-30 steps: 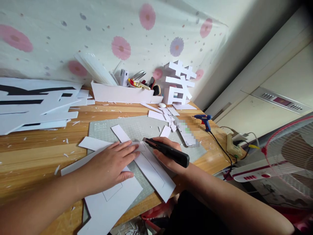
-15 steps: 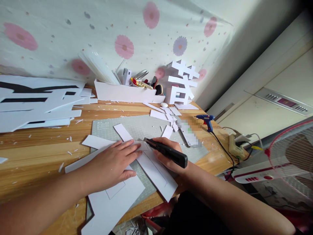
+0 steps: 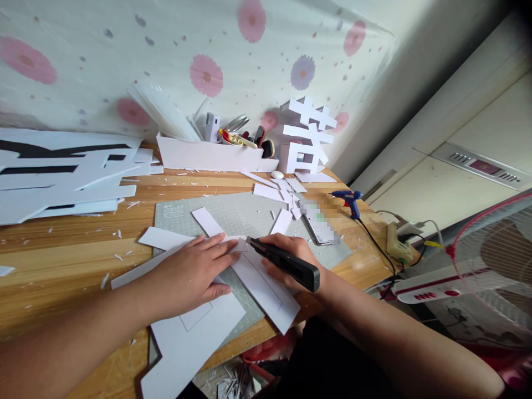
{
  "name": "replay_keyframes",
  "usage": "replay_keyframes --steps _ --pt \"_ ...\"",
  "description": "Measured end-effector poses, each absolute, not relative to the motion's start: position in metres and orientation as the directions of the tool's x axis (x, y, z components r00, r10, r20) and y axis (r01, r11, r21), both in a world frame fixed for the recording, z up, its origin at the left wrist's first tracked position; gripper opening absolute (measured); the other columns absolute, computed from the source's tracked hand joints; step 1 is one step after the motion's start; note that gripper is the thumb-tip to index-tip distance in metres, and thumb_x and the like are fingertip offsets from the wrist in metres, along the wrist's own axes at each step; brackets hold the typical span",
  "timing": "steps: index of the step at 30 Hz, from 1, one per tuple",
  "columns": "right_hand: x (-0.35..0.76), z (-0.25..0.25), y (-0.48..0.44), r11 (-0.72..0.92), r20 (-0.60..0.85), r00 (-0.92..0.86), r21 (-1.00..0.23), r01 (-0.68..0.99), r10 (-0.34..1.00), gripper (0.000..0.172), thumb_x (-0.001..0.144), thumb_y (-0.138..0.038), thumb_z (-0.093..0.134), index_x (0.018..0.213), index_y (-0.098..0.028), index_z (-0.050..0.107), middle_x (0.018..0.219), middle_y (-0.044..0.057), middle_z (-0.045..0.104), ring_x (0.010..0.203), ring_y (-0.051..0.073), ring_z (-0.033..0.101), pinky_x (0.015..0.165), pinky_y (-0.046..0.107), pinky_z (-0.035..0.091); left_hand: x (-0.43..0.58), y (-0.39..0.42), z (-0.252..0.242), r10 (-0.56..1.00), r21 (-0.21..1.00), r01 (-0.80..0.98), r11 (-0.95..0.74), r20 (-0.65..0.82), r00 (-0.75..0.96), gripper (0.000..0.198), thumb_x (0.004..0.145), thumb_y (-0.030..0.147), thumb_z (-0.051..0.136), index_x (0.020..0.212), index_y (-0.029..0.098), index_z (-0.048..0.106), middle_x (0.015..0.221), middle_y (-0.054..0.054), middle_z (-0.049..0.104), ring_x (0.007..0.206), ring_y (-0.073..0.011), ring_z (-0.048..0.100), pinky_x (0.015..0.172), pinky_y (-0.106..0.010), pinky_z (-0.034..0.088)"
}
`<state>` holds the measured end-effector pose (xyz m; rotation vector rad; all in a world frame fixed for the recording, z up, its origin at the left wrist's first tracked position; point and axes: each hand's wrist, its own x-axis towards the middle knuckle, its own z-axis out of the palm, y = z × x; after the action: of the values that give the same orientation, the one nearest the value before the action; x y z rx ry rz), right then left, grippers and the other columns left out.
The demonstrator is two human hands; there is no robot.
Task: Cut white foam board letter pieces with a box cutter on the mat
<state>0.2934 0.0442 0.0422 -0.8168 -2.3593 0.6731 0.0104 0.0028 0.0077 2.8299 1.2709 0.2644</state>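
Observation:
My left hand (image 3: 203, 269) lies flat with its fingers stretched out, pressing on a white foam board piece (image 3: 264, 288) that has pencil lines drawn on it. In my right hand (image 3: 286, 255) is a black utility knife (image 3: 291, 263), its blade end at the upper part of the pencil-marked strip. Whether the tip touches the board I cannot tell. Beneath both hands is a grey-green cutting mat (image 3: 178, 213). A larger white cut-out piece (image 3: 187, 354), also pencil-marked, reaches under my left hand and over the near table edge.
A blue glue gun (image 3: 351, 200) and a phone (image 3: 320, 224) lie to the right. White offcuts (image 3: 270, 192) are scattered behind the mat. At the back stand a tool box (image 3: 208, 155) and a white foam character (image 3: 305, 136). Stacked boards (image 3: 62, 183) lie left; a fan (image 3: 494, 260) stands right.
The view has shifted slightly. My right hand has turned the knife a little, its rear end sitting lower. My left hand stays on the board.

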Motion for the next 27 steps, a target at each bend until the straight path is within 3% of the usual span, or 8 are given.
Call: replay_keyframes --steps 5,10,15,19,27 --pt "0.297 0.044 0.041 0.711 0.316 -0.684 -0.561 0.424 0.657 0.031 0.089 -0.031 0.064 0.116 -0.016 0.070 0.091 0.010 0.079 0.077 0.022 0.074 0.069 0.032 0.057 0.008 0.003 0.004 0.754 0.126 0.744 -0.656 0.142 0.641 0.054 0.103 0.060 0.058 0.147 0.030 0.062 0.163 -0.007 0.055 0.153 -0.0376 0.046 0.120 -0.052 0.043" --pt "0.303 0.051 0.034 0.701 0.290 -0.691 -0.566 0.433 0.662 0.031 0.088 -0.029 0.065 0.117 -0.019 0.069 0.092 0.008 0.079 0.073 0.018 0.071 0.070 0.030 0.057 0.007 0.004 0.003 0.756 0.123 0.746 -0.654 0.141 0.639 0.051 0.103 0.060 0.059 0.143 0.029 0.065 0.164 -0.007 0.054 0.153 -0.0369 0.046 0.120 -0.051 0.042" --pt "0.309 0.059 0.028 0.674 0.254 -0.701 -0.606 0.422 0.667 0.033 0.088 -0.029 0.064 0.119 -0.019 0.069 0.099 0.010 0.080 0.080 0.020 0.075 0.072 0.032 0.059 0.007 0.005 0.005 0.750 0.102 0.743 -0.661 0.115 0.652 0.054 0.103 0.061 0.058 0.146 0.028 0.064 0.166 -0.008 0.050 0.153 -0.0384 0.047 0.121 -0.052 0.043" --pt "0.314 0.061 0.025 0.697 0.265 -0.713 -0.583 0.418 0.650 0.032 0.085 -0.029 0.065 0.114 -0.019 0.071 0.093 0.009 0.080 0.077 0.021 0.074 0.070 0.031 0.059 0.007 0.004 0.008 0.755 0.112 0.747 -0.655 0.101 0.647 0.055 0.104 0.060 0.056 0.147 0.027 0.064 0.165 -0.009 0.051 0.152 -0.0399 0.048 0.120 -0.055 0.043" --pt "0.321 0.071 0.019 0.735 0.228 -0.770 -0.540 0.410 0.596 0.030 0.079 -0.026 0.062 0.107 -0.019 0.072 0.083 0.006 0.077 0.068 0.018 0.070 0.064 0.027 0.055 0.004 0.006 0.002 0.758 0.146 0.744 -0.652 0.150 0.635 0.058 0.103 0.066 0.053 0.149 0.033 0.062 0.163 -0.006 0.055 0.151 -0.0362 0.050 0.121 -0.050 0.042"
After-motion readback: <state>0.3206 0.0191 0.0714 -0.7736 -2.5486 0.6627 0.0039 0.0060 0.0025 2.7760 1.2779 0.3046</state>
